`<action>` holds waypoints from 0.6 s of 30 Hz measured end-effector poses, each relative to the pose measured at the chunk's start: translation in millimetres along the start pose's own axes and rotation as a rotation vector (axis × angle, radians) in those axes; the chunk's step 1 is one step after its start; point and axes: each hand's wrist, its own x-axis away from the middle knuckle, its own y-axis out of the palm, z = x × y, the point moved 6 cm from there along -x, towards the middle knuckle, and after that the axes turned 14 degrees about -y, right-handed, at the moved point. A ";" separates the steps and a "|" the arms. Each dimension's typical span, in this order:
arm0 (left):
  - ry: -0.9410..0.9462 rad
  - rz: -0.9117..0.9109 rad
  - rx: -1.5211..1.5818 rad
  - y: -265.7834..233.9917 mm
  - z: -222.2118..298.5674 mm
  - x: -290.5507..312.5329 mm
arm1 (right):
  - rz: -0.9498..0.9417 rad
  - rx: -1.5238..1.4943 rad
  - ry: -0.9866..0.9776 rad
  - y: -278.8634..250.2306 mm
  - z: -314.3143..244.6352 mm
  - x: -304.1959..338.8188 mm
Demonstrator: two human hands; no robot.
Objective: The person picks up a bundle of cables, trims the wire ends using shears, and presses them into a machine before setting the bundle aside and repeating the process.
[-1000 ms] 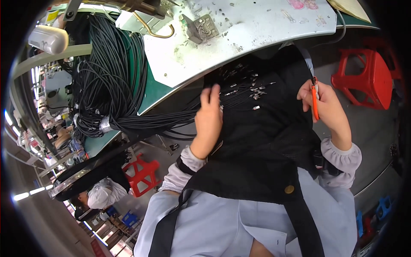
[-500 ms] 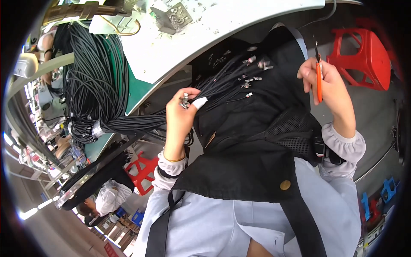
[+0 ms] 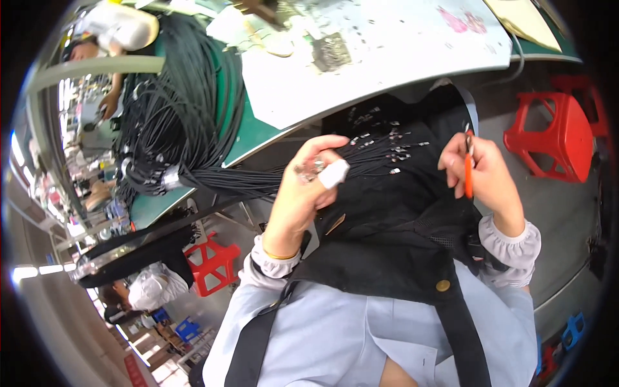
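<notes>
My left hand (image 3: pixel 304 184), with a white wrap (image 3: pixel 334 174) on its thumb, is curled around small metal pieces (image 3: pixel 311 169). Beneath it passes a bundle of thin black cables (image 3: pixel 242 180). Their ends, tipped with small metallic connectors (image 3: pixel 401 152), fan out across the black apron (image 3: pixel 380 216) on my lap. To the right, my right hand (image 3: pixel 485 169) is closed around orange-handled pliers (image 3: pixel 469 174), jaws pointing away from me. The pliers are apart from the cable ends.
A white work surface (image 3: pixel 412 55) with scattered bits lies ahead, over a green table (image 3: pixel 261 135). More coiled black cable (image 3: pixel 187 84) hangs at left, gathered by a clear tie (image 3: pixel 170 177). Red stools (image 3: pixel 558 138) stand at right and lower left. Other people work at far left.
My left hand has let the cables lie on the apron and risen over them, fingers curling around the metal pieces. The right hand with the pliers has come lower and slightly left.
</notes>
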 end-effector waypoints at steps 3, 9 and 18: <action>0.136 0.000 -0.122 22.5 11.0 -6.2 | -0.098 -0.032 -0.068 37.1 -17.7 -15.4; 0.144 0.019 -0.279 30.5 23.5 -7.1 | -0.076 -0.002 -0.429 70.2 -64.7 -56.9; 0.200 0.166 -0.260 -7.1 31.7 2.0 | 0.003 0.205 -0.537 93.6 -63.0 -86.0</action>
